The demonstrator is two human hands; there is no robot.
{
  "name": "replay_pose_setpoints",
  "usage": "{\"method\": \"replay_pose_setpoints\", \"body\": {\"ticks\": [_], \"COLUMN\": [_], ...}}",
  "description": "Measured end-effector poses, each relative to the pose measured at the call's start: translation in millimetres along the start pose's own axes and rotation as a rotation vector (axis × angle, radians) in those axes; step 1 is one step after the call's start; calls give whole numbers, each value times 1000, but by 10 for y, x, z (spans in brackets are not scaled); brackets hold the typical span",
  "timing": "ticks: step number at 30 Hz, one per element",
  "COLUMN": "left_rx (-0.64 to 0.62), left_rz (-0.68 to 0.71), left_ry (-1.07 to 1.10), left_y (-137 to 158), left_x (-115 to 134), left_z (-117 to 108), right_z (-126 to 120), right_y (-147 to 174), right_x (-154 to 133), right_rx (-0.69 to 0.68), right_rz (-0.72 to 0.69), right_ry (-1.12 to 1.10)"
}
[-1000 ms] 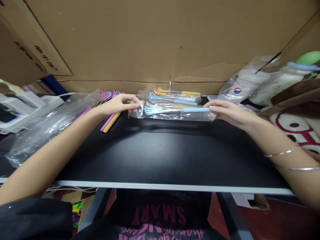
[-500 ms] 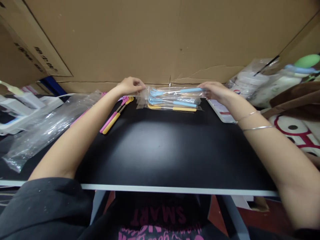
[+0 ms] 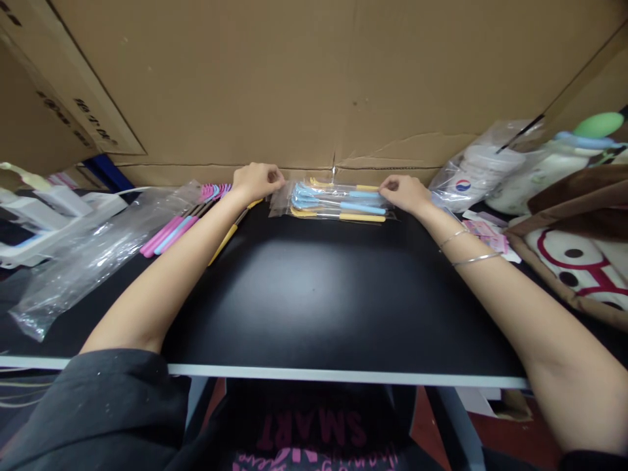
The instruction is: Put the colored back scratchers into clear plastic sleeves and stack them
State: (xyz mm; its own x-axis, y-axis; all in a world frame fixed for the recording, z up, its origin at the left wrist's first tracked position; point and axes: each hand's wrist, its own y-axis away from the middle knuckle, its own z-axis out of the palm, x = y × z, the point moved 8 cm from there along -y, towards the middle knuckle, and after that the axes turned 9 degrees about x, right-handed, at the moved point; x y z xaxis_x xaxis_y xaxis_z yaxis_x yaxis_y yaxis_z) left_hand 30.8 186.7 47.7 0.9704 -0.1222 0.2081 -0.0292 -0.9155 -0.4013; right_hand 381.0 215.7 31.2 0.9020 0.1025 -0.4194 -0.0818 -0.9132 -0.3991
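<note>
At the back of the black table lie several back scratchers with blue and yellow handles in clear plastic sleeves (image 3: 338,208), stacked lengthwise. My left hand (image 3: 258,180) pinches the sleeve end on the left, beside the claw heads. At the handle end, my right hand (image 3: 406,192) has thumb and fingers closed on the edge of the top bagged back scratcher (image 3: 360,194). Loose pink and blue back scratchers (image 3: 179,229) lie side by side left of my left forearm, which partly covers them. A yellow back scratcher (image 3: 228,239) shows on the forearm's other side.
A large clear plastic bag (image 3: 108,248) and a white power strip (image 3: 63,219) lie at the left. On the right are a bagged cup (image 3: 483,173), pink paper slips (image 3: 490,237) and a brown-edged bag (image 3: 564,275). A cardboard wall (image 3: 314,85) stands behind.
The bagged back scratchers between my hands have come down onto the stack. My right hand has shifted left and slightly down. My right arm now covers most of the phone.
</note>
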Motion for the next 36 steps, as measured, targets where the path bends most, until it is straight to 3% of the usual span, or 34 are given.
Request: {"method": "replay_pose_setpoints", "body": {"ticks": [7,13,16,20,25,28,32,36], "left_rx": [88,122,50,-144,-261,-188,-73,-62], "left_rz": [90,148,79,-29,-129,-134,-253,-269], "left_ry": [-177,-297,-368,-398,-336,-310,-442,-412], "left_y": [149,426,609,940,1410,1685,2079,2354], "left_x": [43,-116,-313,-687,-1317,-1657,-2093,-2267], "left_z": [-144,-446,-604,-751,-883,-992,-1155,-1114], "right_z": [-244,-426,-489,-636,-860,-881,-811,-735], "right_y": [198,735,1026,1429,1901,2125,2293,2349], "right_x": [-163,-448,-523,-493,-205,59,413,602], "right_rx": [153,243,203,94,-19,-68,-71,-70], "right_rz": [-262,-621,-724,-838,-807,-722,-590,-513], "right_ry": [313,437,427,335,247,207,115,48]}}
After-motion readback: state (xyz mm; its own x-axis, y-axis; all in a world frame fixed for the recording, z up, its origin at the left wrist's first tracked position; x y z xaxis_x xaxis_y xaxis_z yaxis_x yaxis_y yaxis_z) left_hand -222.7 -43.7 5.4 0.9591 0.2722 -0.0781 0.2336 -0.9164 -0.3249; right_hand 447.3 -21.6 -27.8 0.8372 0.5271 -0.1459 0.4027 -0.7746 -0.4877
